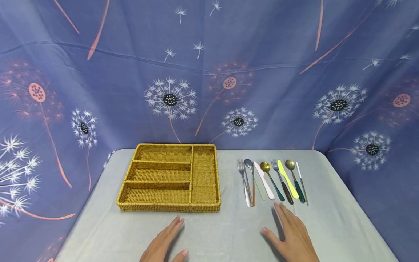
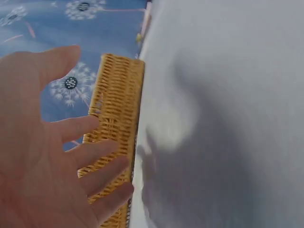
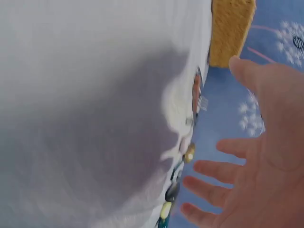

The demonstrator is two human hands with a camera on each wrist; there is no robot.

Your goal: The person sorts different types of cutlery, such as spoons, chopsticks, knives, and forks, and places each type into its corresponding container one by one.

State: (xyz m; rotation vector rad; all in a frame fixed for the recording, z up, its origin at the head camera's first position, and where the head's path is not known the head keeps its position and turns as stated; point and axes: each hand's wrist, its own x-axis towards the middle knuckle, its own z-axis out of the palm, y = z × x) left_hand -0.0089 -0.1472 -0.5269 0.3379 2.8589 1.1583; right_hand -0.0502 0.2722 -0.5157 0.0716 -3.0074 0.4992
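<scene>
My left hand hovers over the table in front of a woven wicker cutlery tray, fingers extended and holding nothing. In the left wrist view its spread fingers show before the wicker tray's side. My right hand, also with straight fingers and nothing in it, is just in front of a row of cutlery. That row holds several forks, spoons and knives, among them a silver fork, a pink-white knife, a gold spoon, a yellow knife and a thin white-and-grey stick.
A pale cloth covers the table. The wicker tray has several compartments, three stacked at left and one long one at right. Behind and on both sides hangs a blue curtain with dandelion prints.
</scene>
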